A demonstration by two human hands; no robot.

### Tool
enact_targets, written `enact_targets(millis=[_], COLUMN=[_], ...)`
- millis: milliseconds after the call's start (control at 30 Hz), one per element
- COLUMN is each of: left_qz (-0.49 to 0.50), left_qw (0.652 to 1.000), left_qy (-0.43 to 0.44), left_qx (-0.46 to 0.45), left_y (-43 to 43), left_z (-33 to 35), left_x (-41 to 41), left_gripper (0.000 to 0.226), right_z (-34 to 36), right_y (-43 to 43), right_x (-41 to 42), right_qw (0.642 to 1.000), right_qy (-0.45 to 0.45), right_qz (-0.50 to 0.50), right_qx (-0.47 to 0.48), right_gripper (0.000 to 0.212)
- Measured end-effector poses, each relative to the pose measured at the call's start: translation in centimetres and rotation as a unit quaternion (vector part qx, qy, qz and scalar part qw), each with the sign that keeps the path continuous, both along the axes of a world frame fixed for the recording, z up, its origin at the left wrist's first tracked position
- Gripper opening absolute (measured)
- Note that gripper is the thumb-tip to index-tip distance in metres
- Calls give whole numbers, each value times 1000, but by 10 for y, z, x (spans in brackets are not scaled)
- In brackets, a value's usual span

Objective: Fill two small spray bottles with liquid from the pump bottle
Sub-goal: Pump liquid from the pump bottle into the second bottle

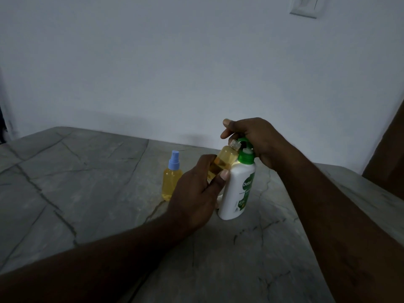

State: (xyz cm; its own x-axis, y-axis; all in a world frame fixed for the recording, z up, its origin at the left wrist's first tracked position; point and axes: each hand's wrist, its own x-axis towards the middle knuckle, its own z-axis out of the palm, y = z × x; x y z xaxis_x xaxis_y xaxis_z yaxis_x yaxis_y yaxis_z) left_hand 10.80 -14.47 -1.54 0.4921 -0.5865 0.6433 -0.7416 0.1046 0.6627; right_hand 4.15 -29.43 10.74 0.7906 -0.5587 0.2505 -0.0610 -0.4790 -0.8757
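Note:
A white pump bottle (pixel 237 189) with a green pump head (pixel 246 147) stands on the grey stone counter (pixel 87 182). My right hand (pixel 253 138) rests on top of the pump head, fingers curled over it. My left hand (pixel 194 193) grips an uncapped small bottle (pixel 227 157) of yellow liquid, tilted with its open neck up against the pump spout. A second small spray bottle (pixel 171 180), full of yellow liquid and closed with a blue spray cap, stands upright to the left.
The counter meets a plain white wall at the back. A wall switch plate (pixel 306 7) sits high at the right. A dark vertical edge (pixel 387 154) borders the right side. Something pale lies behind the pump bottle's base.

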Motion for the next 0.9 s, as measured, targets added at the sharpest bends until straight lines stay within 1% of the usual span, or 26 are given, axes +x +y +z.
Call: enact_targets(millis=[67,200,300,400,500,600,733,800,867,900], left_qz=[-3,-1,2,3,14,29,27,32,43,47], left_qw=[1000,1000,1000,1000,1000,999,999,999,999,998], left_qy=[-1,-1,-11,-14,-18,-14,-22,-24,-31,-33], left_qx=[-2,9,3,0,-11,-8,-15,-14,-13,-13], left_y=[1,0,-1,-1,0,2,4,4,4,4], left_z=[-1,0,0,-1,0,3,3,3,3,3], left_x=[0,-2,-1,0,-1,-2,-5,-6,-6,-7], left_gripper=[40,48,51,54,55,52,49,50,56,58], right_z=[2,5,6,7,2,-14,-47,-62,-76,-82], right_y=[-2,-5,-4,-1,1,1,7,10,11,11], right_x=[-1,-1,-2,-8,-17,-31,-56,-68,-77,-80], right_qw=[1000,998,993,977,967,978,989,992,994,996], right_qy=[-3,-7,-34,-76,-108,-107,-107,-106,-94,-81], right_qz=[7,7,30,59,53,10,-46,-32,-6,0], right_qx=[27,65,113,188,223,177,86,62,54,47], right_gripper=[47,62,74,80,82,80,65,55,42,44])
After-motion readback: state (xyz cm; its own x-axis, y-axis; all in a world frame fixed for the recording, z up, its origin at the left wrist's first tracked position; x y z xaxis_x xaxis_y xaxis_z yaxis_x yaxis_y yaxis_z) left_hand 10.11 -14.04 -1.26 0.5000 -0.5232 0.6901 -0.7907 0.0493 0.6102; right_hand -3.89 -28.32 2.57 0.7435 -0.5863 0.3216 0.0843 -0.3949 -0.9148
